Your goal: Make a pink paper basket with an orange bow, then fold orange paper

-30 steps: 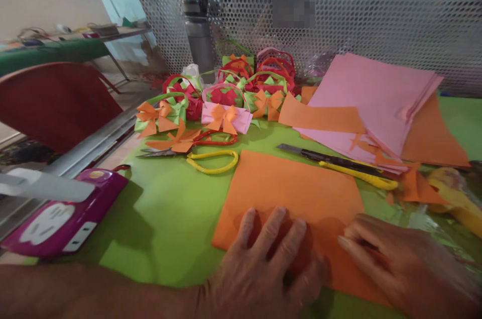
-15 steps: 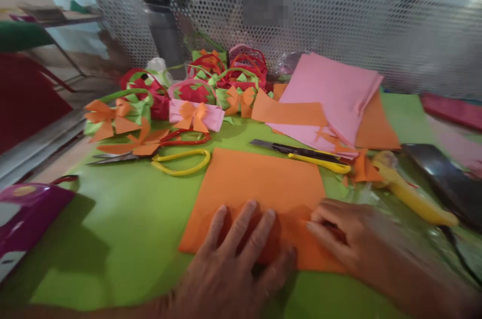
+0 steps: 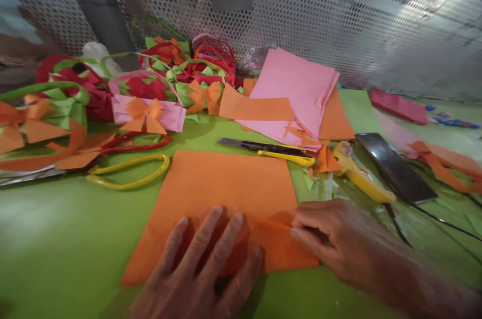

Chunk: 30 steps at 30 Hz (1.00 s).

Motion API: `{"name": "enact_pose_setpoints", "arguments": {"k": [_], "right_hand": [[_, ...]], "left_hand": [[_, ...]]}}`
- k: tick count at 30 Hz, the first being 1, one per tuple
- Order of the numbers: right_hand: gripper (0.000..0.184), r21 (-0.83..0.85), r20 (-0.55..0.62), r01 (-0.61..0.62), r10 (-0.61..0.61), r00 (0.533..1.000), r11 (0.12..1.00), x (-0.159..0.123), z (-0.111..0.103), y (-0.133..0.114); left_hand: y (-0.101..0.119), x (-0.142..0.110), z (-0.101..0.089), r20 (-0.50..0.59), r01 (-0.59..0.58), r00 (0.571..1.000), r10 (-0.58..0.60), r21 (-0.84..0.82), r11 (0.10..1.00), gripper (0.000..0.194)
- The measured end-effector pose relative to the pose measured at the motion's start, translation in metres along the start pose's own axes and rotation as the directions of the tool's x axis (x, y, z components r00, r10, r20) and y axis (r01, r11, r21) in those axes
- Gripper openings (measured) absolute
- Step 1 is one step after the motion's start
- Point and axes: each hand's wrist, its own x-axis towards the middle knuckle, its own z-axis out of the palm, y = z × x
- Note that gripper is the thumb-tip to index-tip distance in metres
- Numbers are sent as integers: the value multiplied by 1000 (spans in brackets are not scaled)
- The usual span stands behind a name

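Observation:
A square orange sheet (image 3: 229, 178), paper or thin felt, lies on the green table in front of me. My left hand (image 3: 199, 269) rests on its near part, fingers spread flat. At the sheet's right edge, my right hand (image 3: 339, 233) pinches the material between thumb and curled fingers. A raised crease or fold runs leftward from that pinch. Just beyond the sheet is a cutter knife (image 3: 286, 150) with a black and yellow body. Scissors (image 3: 130, 171) with red and yellow handles lie to the left.
Small bow-trimmed paper bags (image 3: 146, 113) stand at the back left. Behind the knife are a stack of pink sheets (image 3: 293, 78) and an orange strip (image 3: 256, 105). To the right lie a yellow glue gun (image 3: 363, 178) with a cord and a black phone (image 3: 399, 168). A perforated metal panel (image 3: 301, 12) stands behind.
The view has shifted right, so everything sits further left. My right hand still grips the sheet's right side, where a crease shows more clearly. My left hand stays flat on it.

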Motion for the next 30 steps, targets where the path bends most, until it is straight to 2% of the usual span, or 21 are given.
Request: {"name": "enact_pose_setpoints", "arguments": {"k": [3,9,12,18,25,30], "right_hand": [[28,13,1,-51,51,999,999,3,0,-1],[26,-69,-8,-153,153,988,986,13,1,-7],[26,-94,9,-147,148,989,985,13,0,-8],[24,-37,17,-111,111,994,993,11,-4,-4],[20,-36,13,-58,59,998,998,9,-6,-4],[20,-59,35,-100,102,994,993,9,-8,-6]], "left_hand": [[0,-1,0,5,-8,1000,8,5,1000,36],[1,-3,1,6,8,1000,-8,-9,1000,36],[3,-2,2,-25,38,999,-39,-28,999,32],[6,-2,6,-41,67,997,-69,-40,997,30],[5,-4,8,-48,49,998,-49,-5,999,31],[5,-3,6,-37,45,998,-45,2,999,32]]}}
